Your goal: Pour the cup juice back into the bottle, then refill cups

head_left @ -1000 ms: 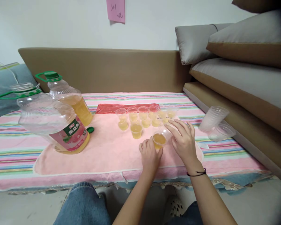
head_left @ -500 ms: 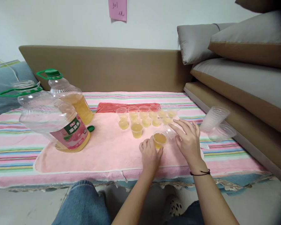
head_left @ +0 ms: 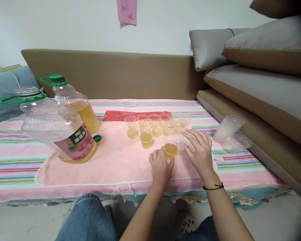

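My left hand (head_left: pixel 161 166) is closed around the near side of a clear cup of yellow drink (head_left: pixel 171 150) on the pink mat (head_left: pixel 110 167). My right hand (head_left: pixel 199 149) hovers to the right of that cup, fingers apart, beside clear plastic lids (head_left: pixel 181 144) that are hard to make out. Another filled cup (head_left: pixel 146 140) stands to the left, apart from both hands. Behind it, several more cups (head_left: pixel 154 124) of yellow drink stand close together, some with what look like clear lids on top.
An uncapped large bottle (head_left: pixel 75 142) and a capped one (head_left: pixel 86 112) stand at the left, near a green cap (head_left: pixel 97 138). Stacked clear cups (head_left: pixel 228 129) and lids (head_left: pixel 237 143) lie at the right, by piled cushions (head_left: pixel 261 87). A red plastic wrapper (head_left: pixel 117 115) lies behind the cups.
My right hand has shifted very slightly, its thumb now a little nearer the lids. My left hand stays on the same cup.
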`<act>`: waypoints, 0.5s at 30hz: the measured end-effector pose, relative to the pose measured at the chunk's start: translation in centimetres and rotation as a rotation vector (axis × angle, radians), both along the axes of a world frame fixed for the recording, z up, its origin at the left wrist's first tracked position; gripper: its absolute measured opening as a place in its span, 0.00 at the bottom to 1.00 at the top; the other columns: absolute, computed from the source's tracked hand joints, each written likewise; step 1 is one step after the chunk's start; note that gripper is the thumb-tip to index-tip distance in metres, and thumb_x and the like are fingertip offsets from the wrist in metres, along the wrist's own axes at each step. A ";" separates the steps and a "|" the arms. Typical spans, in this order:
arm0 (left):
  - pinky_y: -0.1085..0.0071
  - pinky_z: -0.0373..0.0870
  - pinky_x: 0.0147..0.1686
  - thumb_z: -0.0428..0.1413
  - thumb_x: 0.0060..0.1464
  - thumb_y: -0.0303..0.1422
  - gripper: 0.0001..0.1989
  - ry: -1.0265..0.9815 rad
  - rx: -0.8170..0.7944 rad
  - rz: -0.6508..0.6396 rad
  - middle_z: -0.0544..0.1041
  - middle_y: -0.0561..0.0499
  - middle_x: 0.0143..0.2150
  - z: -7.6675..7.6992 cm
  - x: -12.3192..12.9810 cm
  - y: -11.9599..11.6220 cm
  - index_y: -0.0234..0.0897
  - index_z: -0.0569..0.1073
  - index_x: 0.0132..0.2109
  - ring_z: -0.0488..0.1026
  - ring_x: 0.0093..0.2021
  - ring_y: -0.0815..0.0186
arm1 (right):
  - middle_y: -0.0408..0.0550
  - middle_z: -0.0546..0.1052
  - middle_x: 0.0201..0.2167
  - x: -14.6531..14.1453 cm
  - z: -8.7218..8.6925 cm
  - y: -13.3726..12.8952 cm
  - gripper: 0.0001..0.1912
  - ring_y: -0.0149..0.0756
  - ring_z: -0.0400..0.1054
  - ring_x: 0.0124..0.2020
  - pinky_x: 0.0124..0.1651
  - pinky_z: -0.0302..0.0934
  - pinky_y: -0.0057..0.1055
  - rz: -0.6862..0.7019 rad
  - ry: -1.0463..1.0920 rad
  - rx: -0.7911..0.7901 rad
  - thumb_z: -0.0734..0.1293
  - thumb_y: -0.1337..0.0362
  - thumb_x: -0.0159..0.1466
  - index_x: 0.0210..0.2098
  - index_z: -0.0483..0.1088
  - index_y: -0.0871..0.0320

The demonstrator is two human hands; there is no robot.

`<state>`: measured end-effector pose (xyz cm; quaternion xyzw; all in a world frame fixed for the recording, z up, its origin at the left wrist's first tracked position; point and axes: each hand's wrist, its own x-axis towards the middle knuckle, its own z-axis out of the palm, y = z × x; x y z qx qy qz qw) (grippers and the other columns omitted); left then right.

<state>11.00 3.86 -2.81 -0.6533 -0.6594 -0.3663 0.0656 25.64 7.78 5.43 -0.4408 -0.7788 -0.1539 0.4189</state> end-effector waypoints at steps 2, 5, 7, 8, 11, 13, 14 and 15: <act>0.57 0.62 0.51 0.61 0.55 0.40 0.27 0.003 -0.005 0.000 0.76 0.43 0.46 0.0 0.0 0.0 0.30 0.65 0.56 0.69 0.48 0.55 | 0.51 0.76 0.54 -0.2 0.5 -0.3 0.23 0.46 0.66 0.59 0.65 0.49 0.52 0.007 -0.025 0.036 0.63 0.76 0.61 0.53 0.70 0.52; 0.57 0.62 0.51 0.61 0.55 0.39 0.27 0.001 -0.010 -0.004 0.76 0.44 0.46 0.1 0.0 0.0 0.31 0.65 0.57 0.69 0.48 0.55 | 0.50 0.77 0.54 -0.8 1.4 -1.0 0.22 0.44 0.66 0.60 0.67 0.47 0.53 0.021 -0.056 0.144 0.62 0.77 0.62 0.52 0.71 0.51; 0.57 0.62 0.51 0.61 0.55 0.39 0.27 -0.007 -0.015 0.001 0.76 0.44 0.46 0.2 0.0 0.0 0.30 0.65 0.57 0.69 0.48 0.55 | 0.49 0.77 0.54 -1.2 1.8 -1.3 0.22 0.43 0.66 0.60 0.67 0.47 0.52 0.026 -0.056 0.212 0.62 0.77 0.64 0.52 0.71 0.51; 0.56 0.62 0.51 0.61 0.55 0.39 0.27 -0.009 -0.019 0.003 0.76 0.43 0.46 0.2 0.0 0.0 0.31 0.65 0.57 0.69 0.48 0.55 | 0.49 0.78 0.53 -1.4 1.8 -1.4 0.21 0.42 0.66 0.60 0.67 0.47 0.52 0.027 -0.062 0.221 0.62 0.77 0.64 0.52 0.71 0.50; 0.56 0.62 0.51 0.61 0.55 0.39 0.26 -0.017 -0.027 -0.001 0.76 0.44 0.46 0.2 0.1 0.0 0.32 0.66 0.56 0.69 0.48 0.54 | 0.48 0.78 0.52 -1.8 1.6 -1.2 0.18 0.42 0.67 0.58 0.67 0.44 0.53 0.045 -0.126 0.147 0.62 0.75 0.66 0.50 0.72 0.51; 0.57 0.62 0.51 0.62 0.54 0.39 0.26 -0.018 -0.015 -0.004 0.76 0.44 0.45 0.2 0.1 0.0 0.32 0.66 0.56 0.69 0.48 0.55 | 0.48 0.79 0.52 -1.9 1.4 -1.0 0.17 0.43 0.68 0.58 0.67 0.43 0.53 0.051 -0.161 0.090 0.62 0.75 0.66 0.49 0.73 0.52; 0.57 0.62 0.50 0.62 0.54 0.39 0.26 -0.016 -0.003 -0.001 0.76 0.44 0.45 0.1 0.1 0.0 0.32 0.66 0.56 0.69 0.47 0.55 | 0.48 0.79 0.52 -2.0 1.4 -0.9 0.17 0.43 0.68 0.58 0.67 0.44 0.53 0.048 -0.163 0.078 0.62 0.75 0.67 0.49 0.73 0.52; 0.57 0.62 0.50 0.62 0.54 0.39 0.27 -0.012 0.010 0.002 0.76 0.44 0.45 0.1 0.1 0.0 0.31 0.66 0.56 0.69 0.47 0.55 | 0.49 0.79 0.53 -2.0 1.4 -0.9 0.17 0.43 0.68 0.58 0.67 0.44 0.53 0.044 -0.156 0.077 0.61 0.75 0.66 0.49 0.73 0.53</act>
